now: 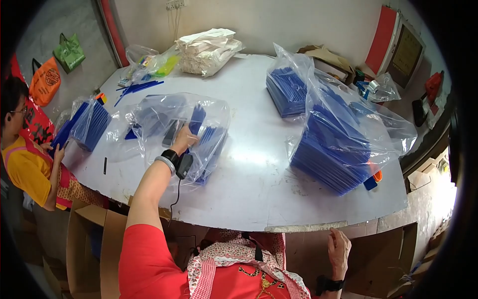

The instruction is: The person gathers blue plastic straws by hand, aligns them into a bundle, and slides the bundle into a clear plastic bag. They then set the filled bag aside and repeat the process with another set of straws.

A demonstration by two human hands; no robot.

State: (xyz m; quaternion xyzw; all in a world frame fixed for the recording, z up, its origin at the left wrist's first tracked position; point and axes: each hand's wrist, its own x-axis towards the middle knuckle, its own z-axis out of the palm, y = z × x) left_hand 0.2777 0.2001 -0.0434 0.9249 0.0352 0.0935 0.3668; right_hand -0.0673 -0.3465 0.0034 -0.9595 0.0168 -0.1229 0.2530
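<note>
My left hand (184,140) reaches into a clear plastic bag (221,107) on the table. Its fingers are closed at the lower end of a blue plastic piece (197,117), which rises just beyond them. More blue pieces (211,137) stand in a row to the right of the hand, and a dark grey rectangular thing (173,132) lies to its left. A grey band and a black device with a cable sit on my left wrist. Below the table's near edge, my right hand (339,250) is raised with its fingers loosely extended, holding nothing.
Large clear bags of stacked blue sheets (331,149) fill the table's right side. A white bundle (209,50) and loose blue strips (139,87) lie at the back. At left, a co-worker (30,164) holds a blue piece. Cardboard boxes (87,249) stand below the near edge.
</note>
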